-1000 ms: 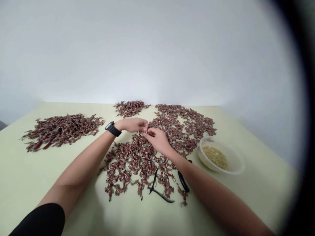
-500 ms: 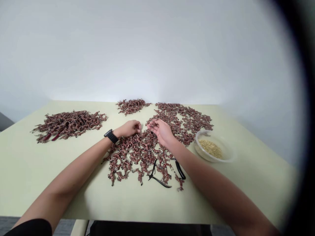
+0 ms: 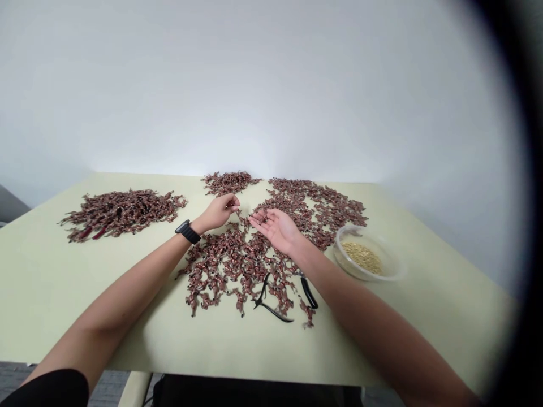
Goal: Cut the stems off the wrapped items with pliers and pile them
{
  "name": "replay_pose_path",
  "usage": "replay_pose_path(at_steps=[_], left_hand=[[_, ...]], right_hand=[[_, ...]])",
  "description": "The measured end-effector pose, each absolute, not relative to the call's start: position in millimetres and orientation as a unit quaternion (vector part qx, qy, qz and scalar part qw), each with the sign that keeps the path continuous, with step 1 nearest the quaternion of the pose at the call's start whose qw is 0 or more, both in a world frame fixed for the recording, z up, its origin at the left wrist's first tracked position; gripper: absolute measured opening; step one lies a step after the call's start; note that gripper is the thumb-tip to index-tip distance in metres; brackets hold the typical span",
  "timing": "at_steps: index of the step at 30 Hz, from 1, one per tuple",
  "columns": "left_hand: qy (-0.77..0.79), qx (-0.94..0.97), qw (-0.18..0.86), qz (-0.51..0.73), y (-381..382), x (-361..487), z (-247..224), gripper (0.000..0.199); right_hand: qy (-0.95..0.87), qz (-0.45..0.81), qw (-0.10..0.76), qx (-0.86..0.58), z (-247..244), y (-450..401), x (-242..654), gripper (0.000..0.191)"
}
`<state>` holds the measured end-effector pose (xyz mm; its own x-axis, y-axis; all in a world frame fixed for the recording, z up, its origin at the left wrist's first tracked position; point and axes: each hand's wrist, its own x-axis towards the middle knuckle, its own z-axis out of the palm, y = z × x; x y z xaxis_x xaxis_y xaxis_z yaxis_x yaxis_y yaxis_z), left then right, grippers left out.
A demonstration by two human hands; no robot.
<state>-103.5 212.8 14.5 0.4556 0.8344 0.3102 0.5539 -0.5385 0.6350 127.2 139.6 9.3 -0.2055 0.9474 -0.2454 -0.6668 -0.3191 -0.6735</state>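
Many small brown figures lie in a spread-out heap point(image 3: 229, 263) at the middle of the table. Above its far edge, my left hand point(image 3: 223, 210), with a black watch at the wrist, has thumb and forefinger pinched at a small brown piece that hangs toward the right. My right hand point(image 3: 278, 227) is palm up beside it, fingers spread and slightly curled, with a brown figure point(image 3: 261, 215) resting on the fingers. Black-handled pliers point(image 3: 274, 308) lie at the near edge of the heap.
A clear bowl point(image 3: 392, 271) of small golden pieces stands at the right. Other brown heaps lie at the left point(image 3: 127, 212), far middle point(image 3: 231, 182) and far right point(image 3: 339, 209). A wall rises behind the table point(image 3: 190, 350).
My left hand has moved slightly away and to the left, and a brown piece now shows at its fingertips. The right hand has turned more palm up, its fingers flatter.
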Motion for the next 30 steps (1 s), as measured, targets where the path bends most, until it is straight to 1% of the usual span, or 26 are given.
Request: replay_pose_path(at_steps=[4,8,13,17,20,22,25,27,30], left_hand=[[0.420,0.807,0.270,0.316,212.1,-107.0,18.9,0.012],[0.412,0.798,0.300,0.320,211.1,-109.4,22.5,0.009],[0.401,0.775,0.329,0.360,211.0,-114.7,32.0,0.008],[0.366,0.732,0.424,0.389,206.7,-113.7,37.4,0.013],[0.338,0.710,0.494,0.371,200.4,-103.8,34.0,0.018],[0.333,0.722,0.492,0.355,197.0,-96.1,30.3,0.020],[0.345,0.748,0.447,0.350,194.2,-89.4,29.8,0.020],[0.354,0.740,0.422,0.387,192.2,-88.5,34.8,0.021],[0.350,0.706,0.418,0.452,186.1,-86.8,45.3,0.024]], right_hand=[[-0.222,0.748,0.537,-0.321,6.0,138.9,130.5,0.005],[-0.229,0.749,0.532,-0.322,4.4,138.0,131.4,0.009],[-0.226,0.746,0.532,-0.330,5.2,137.5,131.0,0.013],[-0.218,0.750,0.527,-0.335,9.3,134.6,128.4,0.009],[-0.214,0.759,0.519,-0.330,13.6,130.4,124.2,0.004],[-0.229,0.766,0.508,-0.321,15.5,127.4,121.5,0.006],[-0.245,0.763,0.504,-0.321,15.2,125.0,119.8,0.016],[-0.233,0.753,0.518,-0.332,13.2,125.3,120.4,0.020],[-0.212,0.743,0.536,-0.341,10.6,127.5,122.0,0.024]])
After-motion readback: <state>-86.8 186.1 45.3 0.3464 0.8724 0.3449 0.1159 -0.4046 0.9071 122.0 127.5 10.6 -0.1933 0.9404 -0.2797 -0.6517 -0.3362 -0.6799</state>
